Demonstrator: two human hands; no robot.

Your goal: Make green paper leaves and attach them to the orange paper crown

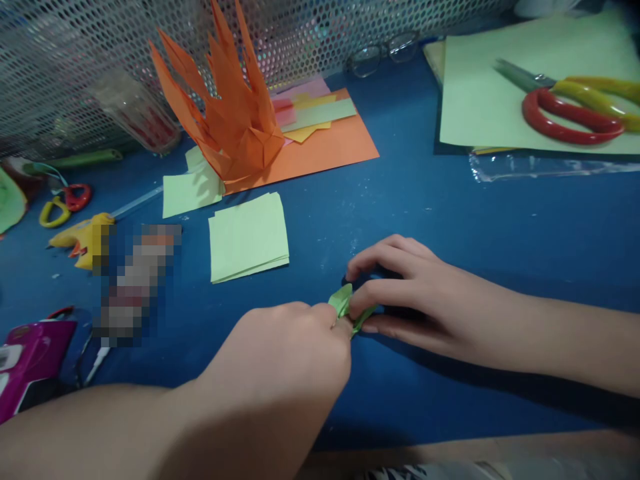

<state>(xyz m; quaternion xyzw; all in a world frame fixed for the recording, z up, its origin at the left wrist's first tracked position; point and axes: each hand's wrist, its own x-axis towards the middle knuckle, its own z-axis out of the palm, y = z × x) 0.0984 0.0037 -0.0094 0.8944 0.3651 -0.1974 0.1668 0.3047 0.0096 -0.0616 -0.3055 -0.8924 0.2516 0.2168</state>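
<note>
- Jar (140, 117): 1, clear, L rear; reddish contents inside, couldn't tell what.
- Plastic sleeve (530, 168): clear, R side, edge stuck out under lg green sheet (480, 80); contents mostly hidden.
- Scissors: 2 prs, both red/yellow handles. Lg scissors (580, 97) lay on lg green sheet; sm scissors (75, 205) far L.
- Sm green stacks: 2. Front stack (250, 237) near ctr; rear stack (187, 195) just behind it, to the L.
- Glue gun (90, 233): 1, yellow, L. Glasses (367, 60): 1 pr, rear.
- Orange folded paper (245, 123): 1, spiky, stood upright, partly over orange sheet (340, 147).
- Green folded piece (342, 298): 1, sm, between both hands, low over bench (425, 200), front ctr.
- L hand (290, 353): arm from lower L, fingers curled in tight, gripped piece's near end; fingertips mostly hidden.
- R hand (410, 293): arm from R, fingers bent, loosely spread; index + thumb pinched piece's R end.
</note>
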